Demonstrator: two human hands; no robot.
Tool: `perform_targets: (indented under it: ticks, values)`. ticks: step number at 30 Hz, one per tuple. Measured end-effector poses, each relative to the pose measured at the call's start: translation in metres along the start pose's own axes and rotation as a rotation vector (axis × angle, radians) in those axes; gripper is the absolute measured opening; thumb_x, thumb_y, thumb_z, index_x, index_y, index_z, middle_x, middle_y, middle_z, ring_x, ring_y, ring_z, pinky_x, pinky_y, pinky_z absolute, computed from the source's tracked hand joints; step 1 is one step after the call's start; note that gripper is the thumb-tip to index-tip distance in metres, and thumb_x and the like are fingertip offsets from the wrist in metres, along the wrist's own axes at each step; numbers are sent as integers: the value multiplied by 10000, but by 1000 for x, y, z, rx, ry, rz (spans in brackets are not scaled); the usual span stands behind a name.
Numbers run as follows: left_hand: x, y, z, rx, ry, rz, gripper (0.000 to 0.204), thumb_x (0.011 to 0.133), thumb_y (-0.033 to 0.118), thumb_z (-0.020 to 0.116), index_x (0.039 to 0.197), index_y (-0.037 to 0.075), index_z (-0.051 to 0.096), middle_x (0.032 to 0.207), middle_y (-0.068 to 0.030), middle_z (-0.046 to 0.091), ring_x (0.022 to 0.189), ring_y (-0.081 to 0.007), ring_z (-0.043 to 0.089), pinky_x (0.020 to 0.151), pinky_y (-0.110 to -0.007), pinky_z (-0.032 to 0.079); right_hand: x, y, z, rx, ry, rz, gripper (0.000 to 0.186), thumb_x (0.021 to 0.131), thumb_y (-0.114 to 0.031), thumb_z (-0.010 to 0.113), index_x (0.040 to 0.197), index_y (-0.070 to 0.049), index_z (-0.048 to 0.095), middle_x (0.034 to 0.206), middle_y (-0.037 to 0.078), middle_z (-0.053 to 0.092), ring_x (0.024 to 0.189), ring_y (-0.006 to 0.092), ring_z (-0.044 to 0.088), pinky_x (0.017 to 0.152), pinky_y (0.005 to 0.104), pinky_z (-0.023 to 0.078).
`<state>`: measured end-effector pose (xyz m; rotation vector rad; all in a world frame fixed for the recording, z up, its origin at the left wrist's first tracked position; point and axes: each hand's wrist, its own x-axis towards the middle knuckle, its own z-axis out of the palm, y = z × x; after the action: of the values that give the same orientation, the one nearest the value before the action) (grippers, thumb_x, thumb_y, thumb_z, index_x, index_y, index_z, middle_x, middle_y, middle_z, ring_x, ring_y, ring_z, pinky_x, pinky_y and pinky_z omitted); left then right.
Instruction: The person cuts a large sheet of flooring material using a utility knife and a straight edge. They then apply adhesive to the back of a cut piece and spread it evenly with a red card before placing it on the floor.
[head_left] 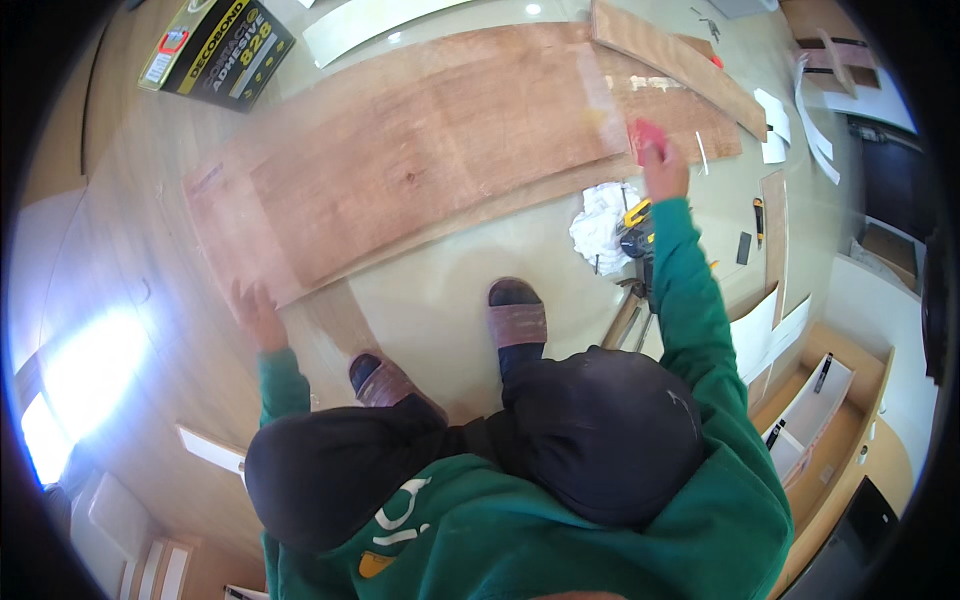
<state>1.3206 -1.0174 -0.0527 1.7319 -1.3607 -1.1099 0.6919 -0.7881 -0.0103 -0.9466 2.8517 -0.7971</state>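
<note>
A large brown plywood sheet (pixel 420 170) lies flat on the floor in front of me. My left hand (pixel 258 312) rests on its near left corner, fingers spread against the edge. My right hand (pixel 664 172) reaches out to the sheet's near right edge and grips a small red flat tool (pixel 648 134), which touches the wood. A narrower brown board (pixel 680 62) lies across the sheet's far right end. My knees in dark trousers and my two feet in brown sandals (pixel 516 316) sit below the sheet.
A black and yellow can (pixel 215 48) stands at the far left. A crumpled white rag (pixel 600 225), a yellow and black tool (pixel 637 216) and a utility knife (pixel 758 216) lie by my right arm. White strips (pixel 812 112) and cabinet parts (pixel 810 410) lie at the right.
</note>
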Motion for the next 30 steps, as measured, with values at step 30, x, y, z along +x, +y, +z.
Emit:
perform_targets:
  ticks: [30]
  values:
    - [266, 173, 86, 276, 11, 631, 1148, 659, 285, 914, 1492, -44, 197, 1443, -246, 396, 1328, -334, 437, 1083, -428, 395, -24, -100, 37, 629, -181, -40, 258, 957, -127, 605, 1159, 31, 637, 941, 63, 684, 896, 103, 610, 817, 268, 490]
